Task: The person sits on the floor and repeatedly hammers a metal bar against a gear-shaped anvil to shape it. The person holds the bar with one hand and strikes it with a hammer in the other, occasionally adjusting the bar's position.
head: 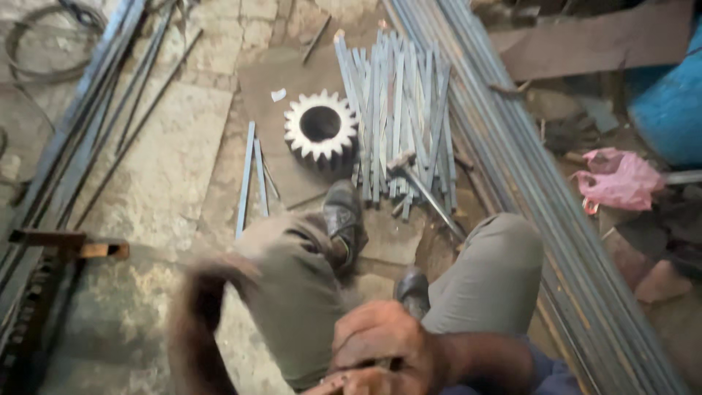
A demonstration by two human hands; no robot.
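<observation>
Our hands: right hand (384,338) curled shut over something small at the lap, can't tell what; left hand (201,292) is motion blur, state unclear. Hammer (420,186) lies on the cut steel strips (398,110) beside the gear (320,128), past our shoes, well apart. Steady up before reaching.
</observation>
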